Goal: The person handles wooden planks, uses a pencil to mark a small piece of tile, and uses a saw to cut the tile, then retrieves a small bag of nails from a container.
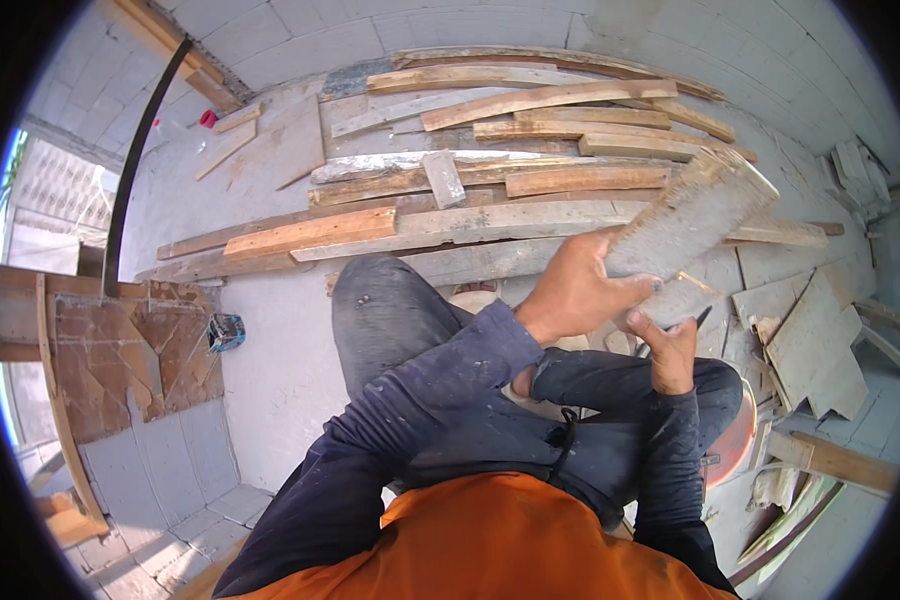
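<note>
My left hand (pixel 582 287) is closed on the edge of a grey, rough-edged piece of board (pixel 692 208), which tilts up and away to the right above my lap. Below it is a smaller grey piece of board (pixel 678 303) with a pale broken edge; whether the two are still joined I cannot tell. My right hand (pixel 672 352) pinches this lower piece, thumb on its face. A thin dark stick-like thing (pixel 705 317) pokes out beside the right fingers; its kind and most of its length are hidden.
Several timber lengths (pixel 550 98) lie across the floor ahead, with a small grey block (pixel 443 179) on them. Broken board sheets (pixel 818 345) lie at the right, near a round orange-rimmed thing (pixel 738 432). A dark upright bar (pixel 142 165) and brown panel (pixel 120 350) stand left.
</note>
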{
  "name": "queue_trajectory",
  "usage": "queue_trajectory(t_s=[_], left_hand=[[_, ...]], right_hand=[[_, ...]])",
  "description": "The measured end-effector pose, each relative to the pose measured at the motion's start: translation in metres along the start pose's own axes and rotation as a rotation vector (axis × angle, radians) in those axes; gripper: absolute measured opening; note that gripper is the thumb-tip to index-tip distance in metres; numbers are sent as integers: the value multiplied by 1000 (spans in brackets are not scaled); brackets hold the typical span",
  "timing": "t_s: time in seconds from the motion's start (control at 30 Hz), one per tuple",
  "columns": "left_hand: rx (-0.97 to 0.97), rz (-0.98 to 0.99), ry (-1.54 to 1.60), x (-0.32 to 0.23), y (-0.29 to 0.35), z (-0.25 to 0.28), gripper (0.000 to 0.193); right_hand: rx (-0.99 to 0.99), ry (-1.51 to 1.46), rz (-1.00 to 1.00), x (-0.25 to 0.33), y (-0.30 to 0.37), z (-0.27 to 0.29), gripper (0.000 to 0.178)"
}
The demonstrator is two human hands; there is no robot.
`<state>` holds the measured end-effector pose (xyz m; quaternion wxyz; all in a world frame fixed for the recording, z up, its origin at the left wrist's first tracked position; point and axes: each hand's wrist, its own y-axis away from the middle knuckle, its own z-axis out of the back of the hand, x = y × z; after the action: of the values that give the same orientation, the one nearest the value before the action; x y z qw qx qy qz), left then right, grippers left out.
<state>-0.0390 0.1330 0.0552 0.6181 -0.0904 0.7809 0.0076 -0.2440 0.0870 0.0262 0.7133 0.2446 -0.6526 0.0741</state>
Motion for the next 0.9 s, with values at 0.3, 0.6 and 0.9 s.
queue_trajectory(t_s=[0.3, 0.6, 0.9], left_hand=[[-261, 28, -356, 53, -26, 13, 26], [-318, 320, 267, 30, -32, 55, 38], [-332, 286, -75, 61, -42, 52, 32]], right_hand=[[-144, 53, -112, -26, -41, -30, 40], [-438, -216, -35, 18, -23, 107, 33], [-273, -401, 12, 14, -26, 203, 35]])
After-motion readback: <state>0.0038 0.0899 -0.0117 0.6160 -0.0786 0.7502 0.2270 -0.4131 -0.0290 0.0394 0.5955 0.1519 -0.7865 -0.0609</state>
